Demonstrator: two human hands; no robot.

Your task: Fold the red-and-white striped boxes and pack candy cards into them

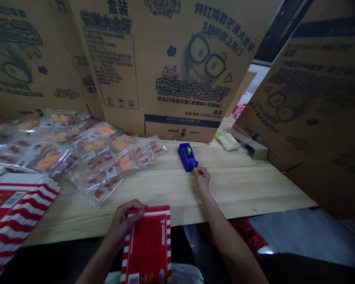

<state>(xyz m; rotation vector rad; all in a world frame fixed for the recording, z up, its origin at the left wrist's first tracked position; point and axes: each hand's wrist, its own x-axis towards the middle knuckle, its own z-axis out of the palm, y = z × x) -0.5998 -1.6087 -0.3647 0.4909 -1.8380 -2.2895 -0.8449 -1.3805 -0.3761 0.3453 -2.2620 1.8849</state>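
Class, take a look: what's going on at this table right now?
A person's left hand grips the top of a red-and-white striped box at the near edge of the wooden table. The right hand touches the front of a blue tape dispenser. Clear packets and flat striped boxes lie left, cardboard cartons behind.

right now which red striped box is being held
The red striped box at bottom middle, gripped at its top by the left hand; the others lie in a stack at far left, untouched.
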